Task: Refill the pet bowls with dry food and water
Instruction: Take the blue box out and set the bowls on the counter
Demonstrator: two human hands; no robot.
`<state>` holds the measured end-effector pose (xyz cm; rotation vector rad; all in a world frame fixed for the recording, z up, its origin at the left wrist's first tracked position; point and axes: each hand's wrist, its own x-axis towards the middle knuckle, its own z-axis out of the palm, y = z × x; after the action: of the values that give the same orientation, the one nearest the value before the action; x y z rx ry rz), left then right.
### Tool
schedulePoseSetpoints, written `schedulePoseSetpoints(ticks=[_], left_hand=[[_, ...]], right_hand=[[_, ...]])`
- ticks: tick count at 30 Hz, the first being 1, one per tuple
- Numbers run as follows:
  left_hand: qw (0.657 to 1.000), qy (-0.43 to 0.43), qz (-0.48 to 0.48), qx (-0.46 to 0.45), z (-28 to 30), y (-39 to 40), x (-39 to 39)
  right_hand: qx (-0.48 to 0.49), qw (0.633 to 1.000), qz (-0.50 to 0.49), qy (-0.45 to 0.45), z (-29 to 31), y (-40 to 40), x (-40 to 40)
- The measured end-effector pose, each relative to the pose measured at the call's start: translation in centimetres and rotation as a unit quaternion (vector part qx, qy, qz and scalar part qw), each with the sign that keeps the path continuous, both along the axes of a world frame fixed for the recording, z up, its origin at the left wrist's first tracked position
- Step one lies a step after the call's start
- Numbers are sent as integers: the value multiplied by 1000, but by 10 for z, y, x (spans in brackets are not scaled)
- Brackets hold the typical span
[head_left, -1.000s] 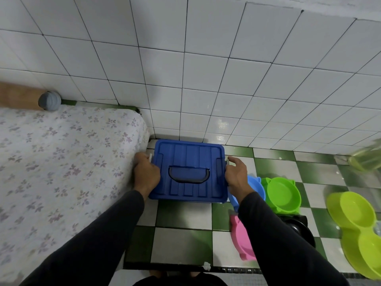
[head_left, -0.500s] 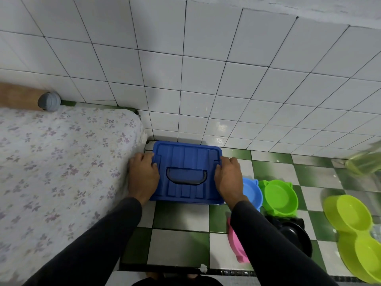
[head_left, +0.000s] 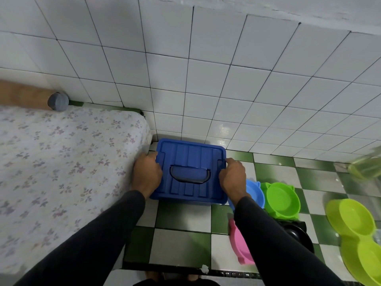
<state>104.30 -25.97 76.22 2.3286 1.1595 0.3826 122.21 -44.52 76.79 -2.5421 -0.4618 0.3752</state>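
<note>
Blue lidded container (head_left: 190,172) sits on the checkered floor (head_left: 181,240) at frame centre, against the wall. Left hand (head_left: 146,176) grips its left edge; right hand (head_left: 234,177) grips its right edge. Bowls, including green bowl (head_left: 281,200), lie at lower right.

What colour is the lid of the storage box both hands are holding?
Blue, ribbed plastic lid with a recessed handle; head view shows it.

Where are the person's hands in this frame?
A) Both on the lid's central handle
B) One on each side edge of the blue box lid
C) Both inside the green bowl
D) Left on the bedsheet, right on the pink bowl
B: the left hand and right hand grip opposite side edges of the blue box lid, with its handle untouched.
</note>
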Motion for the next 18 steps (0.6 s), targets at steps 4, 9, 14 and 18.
schedulePoseSetpoints(ticks=[4, 9, 14, 18], left_hand=[[1000, -28, 13, 7, 17, 9, -1], [997, -48, 39, 39, 42, 36, -19], [993, -49, 89, 60, 59, 73, -68], [987, -47, 145, 59, 66, 101, -111]], right_hand=[[57, 998, -18, -14, 18, 10, -2], [133, 989, 2, -61, 48, 44, -18], [186, 981, 50, -27, 66, 97, -55], [212, 971, 114, 1, 69, 138, -93]])
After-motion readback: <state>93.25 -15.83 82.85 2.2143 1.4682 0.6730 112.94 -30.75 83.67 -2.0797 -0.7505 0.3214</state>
